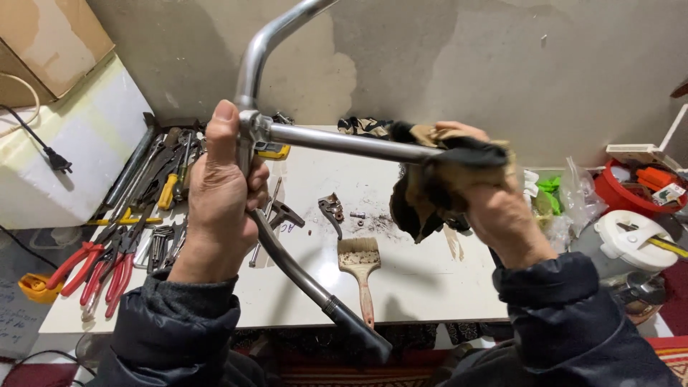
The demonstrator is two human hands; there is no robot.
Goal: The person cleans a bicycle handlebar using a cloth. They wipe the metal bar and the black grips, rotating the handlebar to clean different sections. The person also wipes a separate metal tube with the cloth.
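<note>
Around the paintbrush (360, 266) the white tabletop (423, 276) is lying bare to its right and toward the near edge, giving a hand open passage. Just left of the brush, a brake lever (331, 210) and small bolts (357, 214) are sitting in the way. Further left, pliers with red handles (100, 272) and wrenches (161, 244) are crowding the surface. Above the brush, the handlebar tube (344, 142) is spanning across, with a dark rag (437, 183) hanging down from it.
</note>
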